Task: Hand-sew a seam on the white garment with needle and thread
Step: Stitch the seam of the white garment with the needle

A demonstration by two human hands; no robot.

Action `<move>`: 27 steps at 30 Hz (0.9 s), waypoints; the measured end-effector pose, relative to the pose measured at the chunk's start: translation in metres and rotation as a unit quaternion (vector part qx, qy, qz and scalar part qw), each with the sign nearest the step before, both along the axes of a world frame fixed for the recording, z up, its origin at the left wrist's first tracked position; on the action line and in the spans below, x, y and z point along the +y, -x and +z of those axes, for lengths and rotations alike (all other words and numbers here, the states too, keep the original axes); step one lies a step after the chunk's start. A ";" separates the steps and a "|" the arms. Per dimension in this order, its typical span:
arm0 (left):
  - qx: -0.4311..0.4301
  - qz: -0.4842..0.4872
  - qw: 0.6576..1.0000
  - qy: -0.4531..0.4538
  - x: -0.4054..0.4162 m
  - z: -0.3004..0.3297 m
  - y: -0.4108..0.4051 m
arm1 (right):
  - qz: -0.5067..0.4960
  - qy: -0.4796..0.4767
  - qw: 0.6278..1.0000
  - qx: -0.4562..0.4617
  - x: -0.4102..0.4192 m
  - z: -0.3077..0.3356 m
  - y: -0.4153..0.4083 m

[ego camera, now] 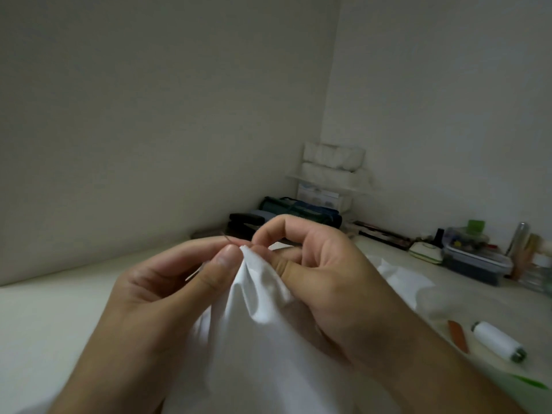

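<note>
At the centre of the frame, the left hand (167, 282) pinches a gathered fold of the white garment (257, 339) between thumb and fingers, while the right hand (322, 279) pinches the needle (227, 238) at the fold's top edge.

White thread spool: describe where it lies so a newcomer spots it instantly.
Start at the pale tabletop and go to its right side, past the right hand. The white cylindrical thread spool lies on its side beside an orange leaf-shaped object; only the spool has a dark metallic end.
</note>
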State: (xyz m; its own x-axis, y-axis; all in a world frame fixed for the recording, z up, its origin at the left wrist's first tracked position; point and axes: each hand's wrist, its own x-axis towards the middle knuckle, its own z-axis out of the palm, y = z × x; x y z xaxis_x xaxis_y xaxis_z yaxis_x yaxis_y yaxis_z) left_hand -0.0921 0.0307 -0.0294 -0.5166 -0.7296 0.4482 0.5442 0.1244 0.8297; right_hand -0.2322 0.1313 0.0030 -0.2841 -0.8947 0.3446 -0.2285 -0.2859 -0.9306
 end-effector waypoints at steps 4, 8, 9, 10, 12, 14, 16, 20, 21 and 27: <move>0.010 0.027 0.999 -0.020 -0.002 -0.002 0.001 | 0.023 -0.004 0.999 0.025 0.004 0.003 0.009; 0.001 0.019 1.000 -0.003 -0.005 -0.003 0.003 | 0.015 0.023 0.999 0.038 0.001 0.000 0.009; -0.005 0.015 1.000 0.008 -0.004 -0.003 0.003 | 0.016 0.030 0.999 0.037 0.000 -0.002 0.009; -0.009 0.012 1.000 0.014 -0.004 -0.003 0.003 | 0.018 0.035 0.999 0.036 -0.001 -0.003 0.008; -0.017 0.005 1.000 0.014 -0.005 -0.004 0.002 | 0.021 0.035 0.998 0.043 0.000 -0.002 0.008; -0.020 -0.017 1.000 0.004 -0.006 -0.005 0.002 | 0.021 0.019 0.998 0.061 0.004 0.003 0.010; -0.018 -0.050 0.998 -0.017 -0.005 -0.004 0.001 | 0.022 -0.006 0.995 0.100 0.009 0.008 0.014; -0.025 -0.114 0.992 -0.056 -0.003 -0.002 -0.002 | 0.002 -0.028 0.975 0.221 0.014 0.015 0.019; -0.029 -0.122 0.990 -0.063 -0.003 -0.003 -0.002 | -0.009 -0.025 0.966 0.258 0.015 0.016 0.019; -0.029 -0.120 0.991 -0.047 -0.004 -0.005 -0.001 | -0.048 0.001 0.911 0.410 0.022 0.025 0.018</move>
State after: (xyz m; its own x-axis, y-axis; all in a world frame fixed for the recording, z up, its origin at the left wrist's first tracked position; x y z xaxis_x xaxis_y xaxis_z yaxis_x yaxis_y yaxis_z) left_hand -0.0913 0.0263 -0.0343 -0.7033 -0.6192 0.3491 0.5002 -0.0822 0.8620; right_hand -0.2503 0.1537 0.0284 -0.0077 -0.8786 0.4775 -0.8704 -0.2292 -0.4357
